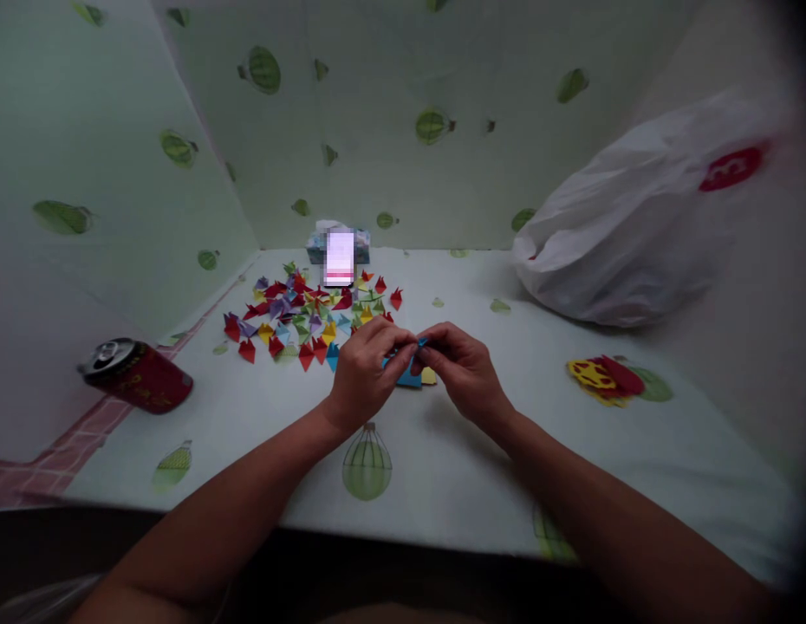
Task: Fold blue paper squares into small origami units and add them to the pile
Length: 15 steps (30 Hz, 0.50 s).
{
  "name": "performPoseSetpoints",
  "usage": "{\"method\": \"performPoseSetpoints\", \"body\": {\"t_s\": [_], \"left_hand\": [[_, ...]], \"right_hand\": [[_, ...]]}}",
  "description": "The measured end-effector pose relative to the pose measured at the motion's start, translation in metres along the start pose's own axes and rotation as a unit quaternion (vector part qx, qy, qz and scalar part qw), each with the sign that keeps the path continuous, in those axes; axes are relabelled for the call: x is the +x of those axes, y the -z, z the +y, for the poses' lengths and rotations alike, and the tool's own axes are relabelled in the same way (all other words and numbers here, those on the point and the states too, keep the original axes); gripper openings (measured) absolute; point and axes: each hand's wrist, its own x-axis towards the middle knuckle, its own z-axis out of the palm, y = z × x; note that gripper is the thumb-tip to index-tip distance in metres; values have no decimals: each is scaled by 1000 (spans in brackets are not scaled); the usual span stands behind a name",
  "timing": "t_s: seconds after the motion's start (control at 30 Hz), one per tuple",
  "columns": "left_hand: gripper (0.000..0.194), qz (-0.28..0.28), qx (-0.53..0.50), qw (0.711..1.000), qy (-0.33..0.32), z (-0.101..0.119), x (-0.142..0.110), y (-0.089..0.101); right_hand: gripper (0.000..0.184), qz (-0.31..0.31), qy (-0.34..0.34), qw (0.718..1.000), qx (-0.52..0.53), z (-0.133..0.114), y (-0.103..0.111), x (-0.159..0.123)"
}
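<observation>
L hand point(370, 364) & R hand point(466, 368), fingers curled, tips nearly meeting, both pinch sm. blue paper point(422, 342) at near-R side of folded-paper pile point(306, 328); forearms point(260, 468) converge twd it.

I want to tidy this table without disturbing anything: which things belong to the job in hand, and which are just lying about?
Seemingly part of the job: blue paper pinched by the left hand and right hand; paper sheets; folded papers.

Apparently lying about: can; tissue box; phone (use unclear); plastic bag; cutouts.
</observation>
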Motion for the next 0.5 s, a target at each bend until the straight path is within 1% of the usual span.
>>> {"method": "performPoseSetpoints", "body": {"t_s": [0.1,0.33,0.5], "left_hand": [[5,-2,5,1000,-2,0,-1,0],[10,-28,5,999,30,0,0,-2],[8,-17,-27,997,69,1,-1,-2]], "right_hand": [[9,-4,-1,1000,0,-1,-1,0],[6,-3,7,1000,-1,0,-4,-2],[5,16,10,999,-37,0,-4,-3]]}}
